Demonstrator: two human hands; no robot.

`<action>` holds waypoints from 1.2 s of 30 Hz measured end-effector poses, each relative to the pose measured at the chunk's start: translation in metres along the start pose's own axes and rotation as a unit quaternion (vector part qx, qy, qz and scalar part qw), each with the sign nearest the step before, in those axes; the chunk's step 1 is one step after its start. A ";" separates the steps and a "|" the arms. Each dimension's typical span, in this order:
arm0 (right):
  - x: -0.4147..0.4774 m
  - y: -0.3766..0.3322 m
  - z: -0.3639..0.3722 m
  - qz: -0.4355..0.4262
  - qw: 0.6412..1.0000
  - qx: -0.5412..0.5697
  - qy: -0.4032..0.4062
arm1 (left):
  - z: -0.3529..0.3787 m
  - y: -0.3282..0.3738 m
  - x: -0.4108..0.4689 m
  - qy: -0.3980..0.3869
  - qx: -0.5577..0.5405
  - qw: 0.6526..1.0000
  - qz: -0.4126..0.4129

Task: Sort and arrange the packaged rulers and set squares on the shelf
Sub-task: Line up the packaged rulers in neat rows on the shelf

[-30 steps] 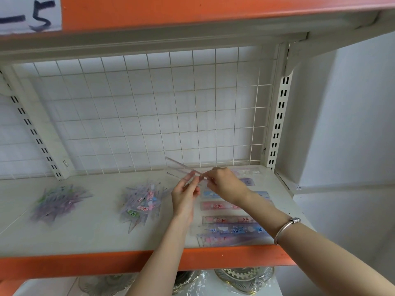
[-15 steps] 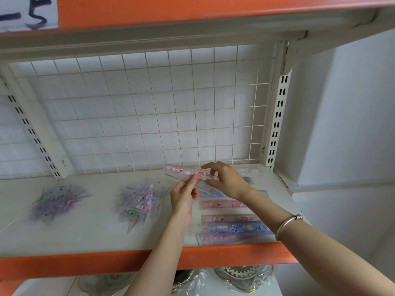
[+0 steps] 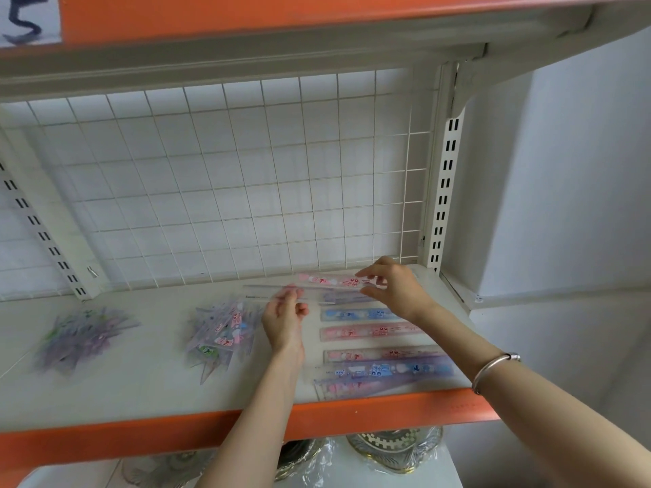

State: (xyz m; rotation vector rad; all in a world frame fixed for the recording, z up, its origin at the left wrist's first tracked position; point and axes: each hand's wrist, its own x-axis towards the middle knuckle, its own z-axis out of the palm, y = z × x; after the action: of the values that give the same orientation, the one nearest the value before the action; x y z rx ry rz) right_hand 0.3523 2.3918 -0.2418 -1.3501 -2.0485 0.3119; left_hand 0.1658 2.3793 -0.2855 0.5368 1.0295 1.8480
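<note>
My right hand (image 3: pixel 394 288) pinches a pink packaged ruler (image 3: pixel 327 280) by its right end, just above the back of the white shelf (image 3: pixel 148 368). My left hand (image 3: pixel 283 320) holds a clear packaged ruler (image 3: pixel 262 294) by its right part, a little to the left and nearer me. Several pink and blue packaged rulers (image 3: pixel 370 332) lie in a column on the right part of the shelf. Two heaps of packaged set squares lie to the left: one in the middle (image 3: pixel 222 331), one at the far left (image 3: pixel 82 334).
A white wire grid (image 3: pixel 229 177) closes the back of the shelf, with a slotted upright (image 3: pixel 444 191) at the right. An orange beam (image 3: pixel 352 422) edges the shelf front. Wrapped metal dishes (image 3: pixel 394 449) sit on the level below. A white wall stands to the right.
The two hands have drawn apart. My right hand has carried the pink ruler to the right and back, while my left keeps the clear one. The camera has shifted slightly.
</note>
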 end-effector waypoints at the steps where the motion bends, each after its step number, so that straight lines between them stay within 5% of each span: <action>1: -0.003 0.004 -0.003 0.007 1.000 -0.005 -0.004 | -0.001 -0.001 0.003 0.023 0.006 0.999 0.023; 12: -0.033 0.036 -0.017 0.077 0.994 -0.040 -0.068 | -0.008 -0.003 0.008 0.078 0.017 0.991 0.105; 25: -0.043 0.029 -0.009 0.071 0.984 -0.032 -0.161 | -0.001 0.003 -0.007 -0.055 0.026 0.998 -0.001; 33: -0.042 0.024 -0.011 0.063 0.984 -0.034 -0.164 | 0.000 0.006 -0.015 -0.122 0.040 0.990 -0.052; 36: -0.035 0.016 -0.010 0.063 0.993 0.019 -0.102 | 0.001 0.007 -0.017 -0.137 0.053 0.988 -0.052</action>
State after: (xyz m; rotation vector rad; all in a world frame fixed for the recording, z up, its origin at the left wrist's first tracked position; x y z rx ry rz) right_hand 0.3791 2.3667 -0.2560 -1.4788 -2.1125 0.5628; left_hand 0.1711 2.3629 -0.2776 0.7632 0.9547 1.5823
